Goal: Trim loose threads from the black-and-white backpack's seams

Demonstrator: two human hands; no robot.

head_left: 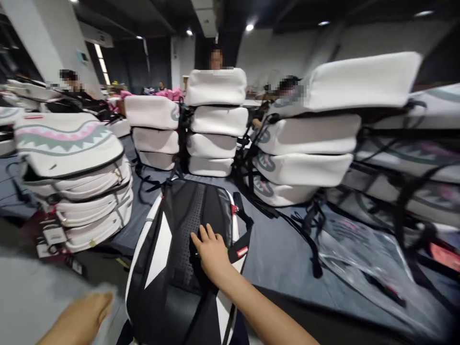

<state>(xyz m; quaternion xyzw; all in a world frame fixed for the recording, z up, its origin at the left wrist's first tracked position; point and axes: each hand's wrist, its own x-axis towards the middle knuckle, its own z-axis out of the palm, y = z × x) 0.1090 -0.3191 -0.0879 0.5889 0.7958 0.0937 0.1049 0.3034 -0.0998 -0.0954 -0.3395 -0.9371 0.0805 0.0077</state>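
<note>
A black-and-white backpack (187, 230) lies with its padded back panel and straps facing up, its top on the table and its lower end toward me past the edge. My right hand (212, 251) rests on the mesh of that panel, fingers spread; its thumb is mostly hidden. A strap with a small red-and-white label (242, 251) lies just right of the hand. At the lower left, apart from the backpack, my left hand (84, 311) is smeared by motion, so its fingers cannot be made out.
Stacked white backpacks (72, 143) with a shark-mouth print stand left, tags hanging off the table (276, 268). More stacks (215, 120) rise behind and at right (309, 167). Clear plastic bags (362, 258) lie at right. People are partly visible beyond the stacks.
</note>
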